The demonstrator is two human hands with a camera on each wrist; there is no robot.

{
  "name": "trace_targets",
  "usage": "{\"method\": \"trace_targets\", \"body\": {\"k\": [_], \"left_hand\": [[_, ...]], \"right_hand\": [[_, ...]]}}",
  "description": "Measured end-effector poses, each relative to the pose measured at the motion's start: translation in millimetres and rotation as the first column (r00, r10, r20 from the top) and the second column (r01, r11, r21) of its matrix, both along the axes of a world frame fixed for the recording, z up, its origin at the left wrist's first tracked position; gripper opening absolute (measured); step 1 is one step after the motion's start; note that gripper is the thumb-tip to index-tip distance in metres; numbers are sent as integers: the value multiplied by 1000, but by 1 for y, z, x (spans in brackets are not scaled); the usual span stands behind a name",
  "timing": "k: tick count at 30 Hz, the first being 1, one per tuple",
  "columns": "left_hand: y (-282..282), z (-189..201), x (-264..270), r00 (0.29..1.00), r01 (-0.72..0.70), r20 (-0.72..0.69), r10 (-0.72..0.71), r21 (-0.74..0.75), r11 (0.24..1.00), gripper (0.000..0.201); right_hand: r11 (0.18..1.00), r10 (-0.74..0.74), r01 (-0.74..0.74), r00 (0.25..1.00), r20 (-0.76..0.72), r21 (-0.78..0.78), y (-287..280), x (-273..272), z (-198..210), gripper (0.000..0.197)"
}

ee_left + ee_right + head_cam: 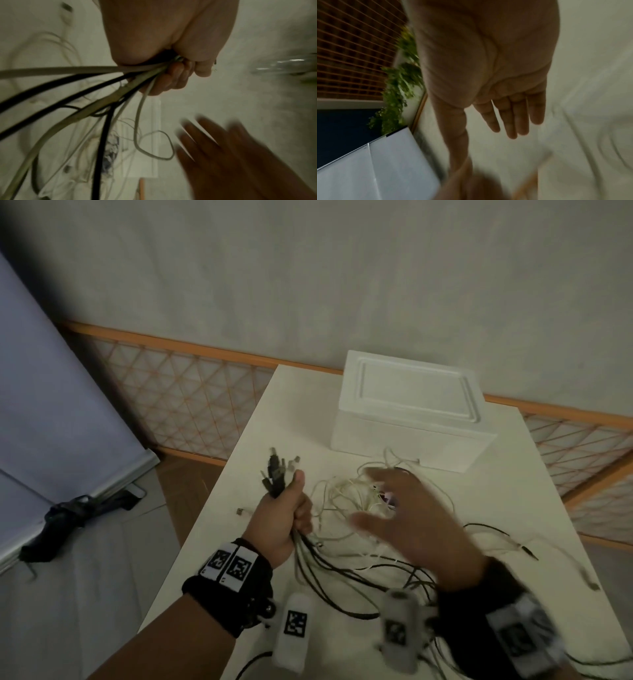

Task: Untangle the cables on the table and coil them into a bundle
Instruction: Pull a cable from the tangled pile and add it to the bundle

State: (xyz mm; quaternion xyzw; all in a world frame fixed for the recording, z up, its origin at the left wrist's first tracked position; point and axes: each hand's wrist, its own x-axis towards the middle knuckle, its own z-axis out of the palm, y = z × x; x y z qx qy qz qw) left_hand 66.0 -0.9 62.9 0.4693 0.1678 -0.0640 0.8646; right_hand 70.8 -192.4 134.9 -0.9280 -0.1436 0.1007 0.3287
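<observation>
Mid-gathering, by the look of it: plug ends collected, loose lengths not yet sorted. Left hand clenched round a bunch of thin black and white cables just below their connector ends, held upright above the white rectangular table. From the fist, trailing strands fanned down and across the tabletop toward a loose tangle of pale cords. Right hand spread flat over that tangle, fingers straight and apart, grasping nothing, blurred with motion. One stray white lead with a small plug lay apart, just beside the left wrist. White foam box with recessed lid stood behind the tangle.

Next, probably: picking one pale strand, drawing it free without tightening any knot, adding its end to the fist. Coiling not yet begun.
</observation>
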Motion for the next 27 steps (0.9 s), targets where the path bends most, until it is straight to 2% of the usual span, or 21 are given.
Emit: {"method": "trace_targets", "body": {"k": [1,2,4,6,8,10,13,15,19,21,23,25,27], "left_hand": [[-8,10,-1,997,37,65,-36,-4,999,48],[-14,18,-3,990,58,129,-60,15,998,51],[-17,32,-5,971,73,223,-82,48,996,56],[-7,40,-9,962,60,266,-59,7,998,47],[12,46,-12,968,11,252,12,-89,996,45],[36,48,-15,971,-63,213,107,-202,977,48],[72,47,-23,966,-177,127,226,-316,932,51],[94,39,-30,957,-247,65,283,-329,911,52],[110,4,-35,945,-328,-114,307,-318,890,50],[102,-19,-36,930,-357,-201,309,-277,892,47],[89,-44,-38,913,-361,-279,297,-216,907,46],[75,-67,-42,897,-340,-354,266,-167,925,46],[59,-85,-46,870,-334,-412,269,-92,938,45]], "right_hand": [[992,121,-116,983,-137,44,24,-4,-10,78],[974,224,-218,953,-205,55,40,-6,-25,77],[955,286,-295,936,-203,-16,57,-8,-53,48],[917,308,-327,944,-115,-229,56,-6,-68,29],[826,341,-319,939,-38,-465,42,-4,-79,19],[796,316,-259,949,10,-546,21,-4,-86,14],[794,187,-52,969,163,-605,-17,-10,-91,10],[767,91,102,960,265,-633,-45,-18,-92,3],[720,-91,291,940,330,-630,-87,-32,-92,13],[745,-102,279,945,310,-605,-94,-40,-91,19],[717,-128,241,968,216,-655,-99,-46,-94,21],[650,-184,135,983,18,-747,-106,-48,-101,22],[642,-217,16,963,-162,-767,-114,-49,-105,32]]}}
